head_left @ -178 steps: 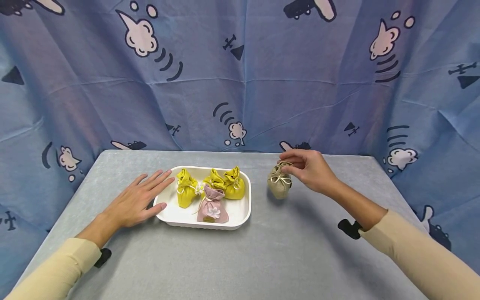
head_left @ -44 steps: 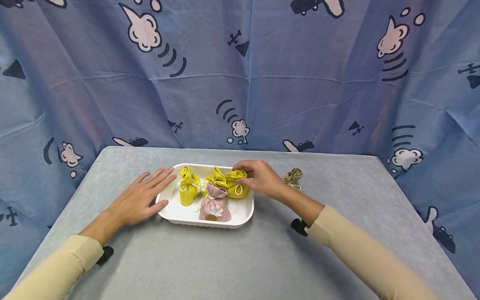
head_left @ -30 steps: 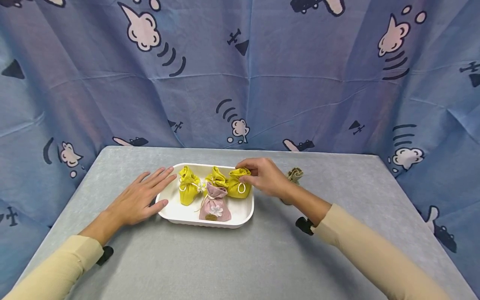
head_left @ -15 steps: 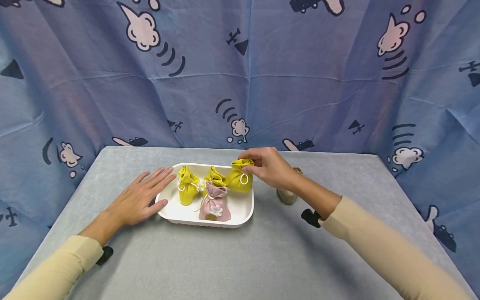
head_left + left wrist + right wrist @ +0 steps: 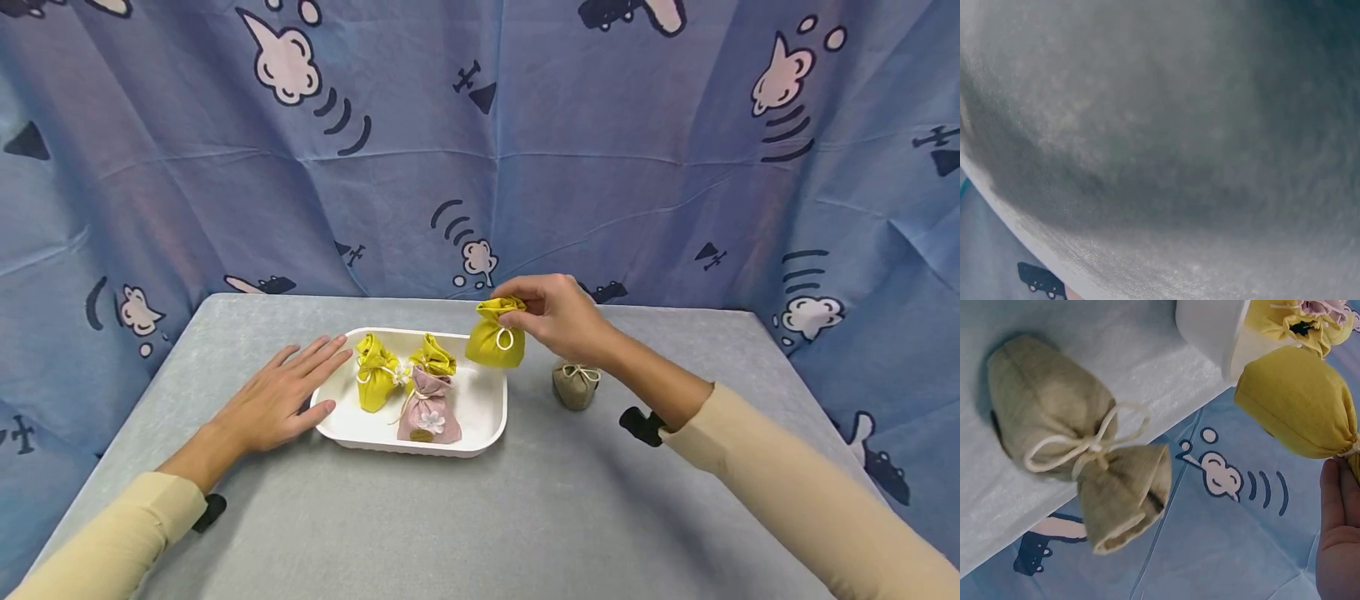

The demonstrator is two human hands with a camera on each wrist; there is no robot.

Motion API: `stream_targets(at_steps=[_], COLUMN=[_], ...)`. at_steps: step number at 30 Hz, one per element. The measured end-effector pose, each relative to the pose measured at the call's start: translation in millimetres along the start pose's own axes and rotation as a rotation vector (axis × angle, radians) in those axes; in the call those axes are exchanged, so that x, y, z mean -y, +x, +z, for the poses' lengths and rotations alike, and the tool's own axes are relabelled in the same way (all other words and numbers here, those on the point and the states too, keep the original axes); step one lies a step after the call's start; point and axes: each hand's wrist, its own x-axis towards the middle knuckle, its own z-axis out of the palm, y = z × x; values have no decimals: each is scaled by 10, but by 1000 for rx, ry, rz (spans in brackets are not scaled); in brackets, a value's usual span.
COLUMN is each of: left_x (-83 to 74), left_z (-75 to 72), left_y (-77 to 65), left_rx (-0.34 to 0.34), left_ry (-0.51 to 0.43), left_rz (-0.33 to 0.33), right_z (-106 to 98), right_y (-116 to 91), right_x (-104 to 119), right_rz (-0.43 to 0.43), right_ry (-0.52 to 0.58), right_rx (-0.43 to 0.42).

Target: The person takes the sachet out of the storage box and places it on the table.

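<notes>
My right hand (image 5: pixel 566 321) pinches a yellow drawstring pouch (image 5: pixel 496 344) by its gathered neck, held up over the right rim of a white tray (image 5: pixel 483 417). The right wrist view shows the same yellow pouch (image 5: pixel 1297 403) at the fingertips. Inside the tray sit two more yellow pouches, one on the left (image 5: pixel 375 383) and one at the middle (image 5: pixel 433 354), with a pink pouch (image 5: pixel 429 412) bearing a white flower in front. My left hand (image 5: pixel 281 400) lies with straight fingers spread at the tray's left edge. Only grey table surface fills most of the left wrist view.
A beige-green pouch (image 5: pixel 576 386) with a white bow stands on the grey table (image 5: pixel 480 525) right of the tray, partly hidden by my right hand. It appears large in the right wrist view. A patterned blue curtain (image 5: pixel 420 108) hangs behind the table.
My right hand released the beige-green pouch on the table, moved to the tray and gripped the rightmost yellow pouch. It has since lifted it up and to the right. The left hand stays put.
</notes>
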Motion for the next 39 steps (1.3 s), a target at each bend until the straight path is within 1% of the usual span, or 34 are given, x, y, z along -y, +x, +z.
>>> stream_targets(at_steps=[6, 13, 19, 26, 39], left_x=[7, 10, 15, 19, 5], left_z=[4, 11, 18, 17, 5], left_y=[-2, -10, -14, -20, -6], left_rx=[2, 7, 2, 2, 9], left_ry=[3, 0, 0, 3, 1], left_rz=[-1, -10, -5, -6, -9], right_z=[-122, -264, -322, -292, -149], right_y=[-48, -103, -135, -158, -169], right_x=[-41, -158, -270, -390, -540], right_rz=[-10, -12, 11, 48, 91], right_ry=[-20, -54, -65, -78, -97], right_rx=[-26, -62, -77, -85, -87])
